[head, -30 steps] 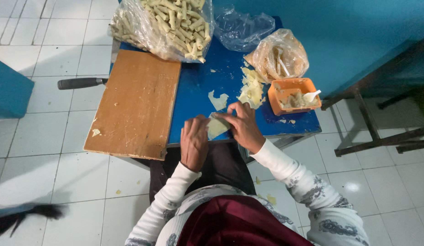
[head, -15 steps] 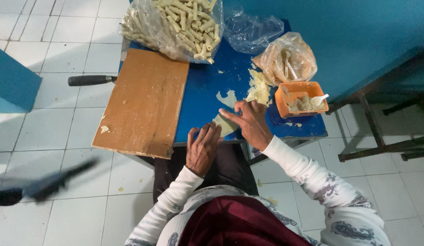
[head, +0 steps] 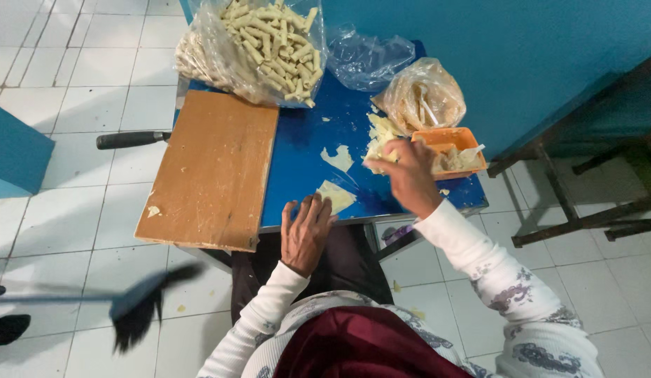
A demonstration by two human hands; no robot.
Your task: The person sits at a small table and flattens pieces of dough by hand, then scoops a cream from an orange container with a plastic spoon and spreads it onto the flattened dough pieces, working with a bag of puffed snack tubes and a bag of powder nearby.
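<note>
Landmark: the blue table (head: pixel 304 150); every place below is told from it.
Done so far: a large clear bag of finished rolls (head: pixel 259 45) sits heaped at the table's far edge, so by my judgement a good share of the rolling is done.
Left to do: a stack of wrapper sheets (head: pixel 380 136) lies right of the table's middle, and filling remains in the orange tub (head: pixel 453 150) at its right edge, so more rolls look due.
Wrapper in hand: one pale wrapper piece (head: pixel 337 196) lies flat near the table's front edge; another scrap (head: pixel 339 159) lies just beyond it.
Left hand (head: pixel 306 234): open and flat, fingers spread, resting on the table's front edge, fingertips at the near corner of the wrapper piece; it holds nothing.
Right hand (head: pixel 408 175): raised over the right part of the table, between the wrapper stack and the orange tub, fingers pinched on a bit of pale material; what it is exactly, I cannot tell.
Also there: a wooden board (head: pixel 213 168) covers the table's left part.
</note>
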